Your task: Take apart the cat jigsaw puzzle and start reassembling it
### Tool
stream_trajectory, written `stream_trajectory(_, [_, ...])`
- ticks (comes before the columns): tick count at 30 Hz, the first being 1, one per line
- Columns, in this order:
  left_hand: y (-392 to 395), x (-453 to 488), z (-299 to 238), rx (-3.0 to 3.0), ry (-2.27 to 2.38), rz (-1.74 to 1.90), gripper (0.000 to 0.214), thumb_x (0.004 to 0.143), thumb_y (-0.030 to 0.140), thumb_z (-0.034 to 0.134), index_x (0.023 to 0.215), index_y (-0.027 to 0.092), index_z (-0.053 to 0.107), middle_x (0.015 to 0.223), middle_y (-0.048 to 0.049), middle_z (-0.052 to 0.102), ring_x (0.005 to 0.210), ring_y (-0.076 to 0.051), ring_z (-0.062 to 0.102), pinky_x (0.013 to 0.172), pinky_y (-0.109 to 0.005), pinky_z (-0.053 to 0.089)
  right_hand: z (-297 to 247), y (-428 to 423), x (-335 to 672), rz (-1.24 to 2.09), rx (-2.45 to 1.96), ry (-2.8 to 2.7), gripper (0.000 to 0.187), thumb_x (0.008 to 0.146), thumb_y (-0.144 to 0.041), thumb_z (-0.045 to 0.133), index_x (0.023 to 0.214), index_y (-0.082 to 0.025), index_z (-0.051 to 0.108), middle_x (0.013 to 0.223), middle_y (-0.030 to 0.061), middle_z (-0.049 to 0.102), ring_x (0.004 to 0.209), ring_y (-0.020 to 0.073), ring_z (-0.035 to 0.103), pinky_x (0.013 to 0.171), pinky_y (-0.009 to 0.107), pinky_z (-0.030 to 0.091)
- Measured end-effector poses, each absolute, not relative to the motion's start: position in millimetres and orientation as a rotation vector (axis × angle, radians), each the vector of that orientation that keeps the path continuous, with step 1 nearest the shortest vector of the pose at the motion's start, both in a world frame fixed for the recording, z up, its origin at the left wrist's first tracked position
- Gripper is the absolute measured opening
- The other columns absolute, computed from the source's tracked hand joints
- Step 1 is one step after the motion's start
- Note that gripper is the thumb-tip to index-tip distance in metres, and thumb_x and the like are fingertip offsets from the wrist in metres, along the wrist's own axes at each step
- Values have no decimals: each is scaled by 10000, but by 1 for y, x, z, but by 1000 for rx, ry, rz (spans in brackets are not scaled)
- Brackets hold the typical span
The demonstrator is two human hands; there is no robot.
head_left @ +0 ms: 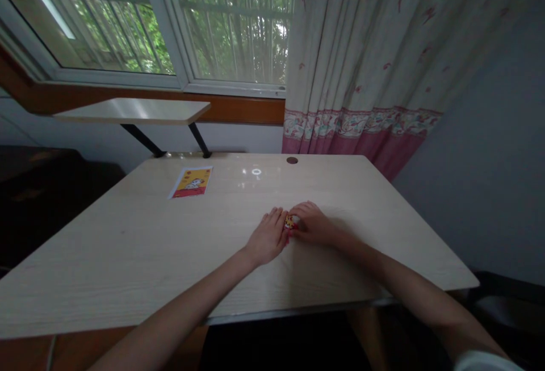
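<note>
Both of my hands meet near the middle of a pale wooden table (128, 246). My left hand (267, 237) lies palm down with its fingers together, its fingertips on a small red and yellow item (290, 222). My right hand (313, 223) curls over the same item from the right and covers most of it. Only a sliver of the item shows between the hands, so I cannot name it. A yellow and red printed card (191, 182) lies flat farther back to the left, away from both hands.
A round cable hole (292, 160) sits at the table's far edge. A small raised shelf (136, 110) on black brackets stands behind the table under the window. A cream and pink curtain (361, 76) hangs at the back right. Dark furniture (42, 189) is to the left.
</note>
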State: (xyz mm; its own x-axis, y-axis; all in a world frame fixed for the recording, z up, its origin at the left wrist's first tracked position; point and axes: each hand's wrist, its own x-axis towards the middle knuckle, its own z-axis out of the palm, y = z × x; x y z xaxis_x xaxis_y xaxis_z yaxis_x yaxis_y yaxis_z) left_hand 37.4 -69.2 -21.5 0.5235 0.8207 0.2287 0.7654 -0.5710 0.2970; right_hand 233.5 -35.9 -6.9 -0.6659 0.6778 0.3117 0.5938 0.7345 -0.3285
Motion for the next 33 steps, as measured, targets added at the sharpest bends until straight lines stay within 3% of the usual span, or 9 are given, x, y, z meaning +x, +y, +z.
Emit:
stream_trajectory(9, [-64, 31, -12, 2528, 1178, 566, 498, 905, 339, 340, 1327, 75, 343, 1344, -191, 416, 1273, -257, 346, 1055, -447, 302, -10, -40, 238, 350, -985, -2467, 466, 775, -493, 593, 1114, -177, 545, 1092, 103, 583, 1034, 223, 510, 929, 385, 371])
stream_trajectory(13, [-52, 17, 1, 2604, 1215, 515, 437, 926, 374, 292, 1285, 159, 419, 1325, -133, 453, 1244, -242, 374, 1027, -465, 307, -8, -40, 241, 369, -976, -2474, 522, 777, -506, 584, 1180, -180, 519, 1168, 118, 543, 1089, 224, 486, 954, 394, 362])
stream_trajectory(16, [-34, -6, 15, 2649, 1444, 420, 389, 917, 381, 319, 1211, 195, 491, 1251, -107, 522, 1176, -248, 441, 997, -477, 312, -6, -40, 242, 378, -996, -2483, 512, 796, -504, 564, 1192, -183, 518, 1184, 118, 536, 1098, 222, 484, 957, 391, 365])
stream_trajectory(21, [-14, -63, 20, 2293, 2408, 489, 393, 887, 381, 359, 1082, 97, 547, 1139, -202, 546, 1072, -331, 495, 906, -495, 345, -8, -38, 242, 403, -1013, -2465, 451, 834, -451, 536, 1204, -195, 507, 1185, 105, 543, 1100, 211, 489, 965, 387, 368])
stream_trajectory(23, [-15, -82, 14, 2189, 2597, 460, 444, 899, 405, 319, 1078, 59, 534, 1142, -224, 531, 1072, -361, 483, 885, -523, 333, -11, -37, 242, 402, -1027, -2445, 446, 850, -437, 516, 1218, -187, 491, 1194, 107, 542, 1109, 212, 484, 970, 389, 366])
stream_trajectory(28, [-23, -94, 1, 2109, 2565, 314, 478, 907, 426, 285, 985, 37, 552, 1030, -237, 563, 979, -361, 532, 789, -523, 378, -16, -33, 242, 397, -1030, -2440, 457, 861, -453, 486, 1225, -176, 482, 1199, 125, 538, 1111, 224, 484, 959, 404, 375])
stream_trajectory(33, [-21, -73, 0, 2178, 2462, 279, 436, 901, 415, 281, 1022, 89, 544, 1094, -202, 548, 1028, -328, 516, 815, -478, 399, -17, -31, 243, 390, -1015, -2433, 441, 878, -440, 458, 1227, -171, 479, 1194, 126, 540, 1109, 221, 487, 956, 401, 381])
